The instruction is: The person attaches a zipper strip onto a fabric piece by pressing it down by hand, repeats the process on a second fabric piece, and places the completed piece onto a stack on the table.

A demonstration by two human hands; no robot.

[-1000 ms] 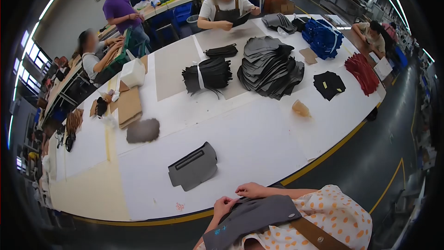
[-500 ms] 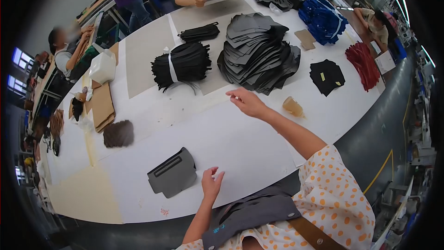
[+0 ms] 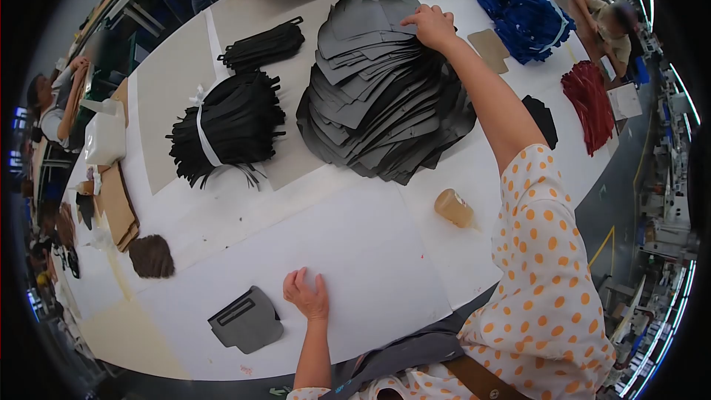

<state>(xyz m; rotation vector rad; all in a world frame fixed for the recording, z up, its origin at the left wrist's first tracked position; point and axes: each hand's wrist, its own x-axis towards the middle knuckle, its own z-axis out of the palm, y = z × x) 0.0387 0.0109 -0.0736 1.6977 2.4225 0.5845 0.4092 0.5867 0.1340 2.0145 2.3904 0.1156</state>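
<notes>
My right hand [image 3: 434, 27] reaches over the top right of a big fanned pile of grey cut pieces [image 3: 370, 96]. Its fingers are apart and touch or hover just above the uppermost pieces; whether any is pinched is not clear. Low on the white table [image 3: 385, 252], my left hand [image 3: 307, 294] rests with fingers spread, holding nothing. Just left of it lies a single grey piece [image 3: 255, 330] with a long dark-outlined slot.
Left of the pile are a tied bundle of black strips [image 3: 229, 122] and a smaller black bundle [image 3: 263, 46]. A glue bottle [image 3: 453, 209], brown fuzzy pad [image 3: 152, 256], blue bundle [image 3: 522, 15] and red strips [image 3: 589, 107] lie around. Co-workers sit or stand beyond.
My right hand has moved from below the pile up to its top right. My left hand remains low beside the single grey piece. The camera view has shifted.
</notes>
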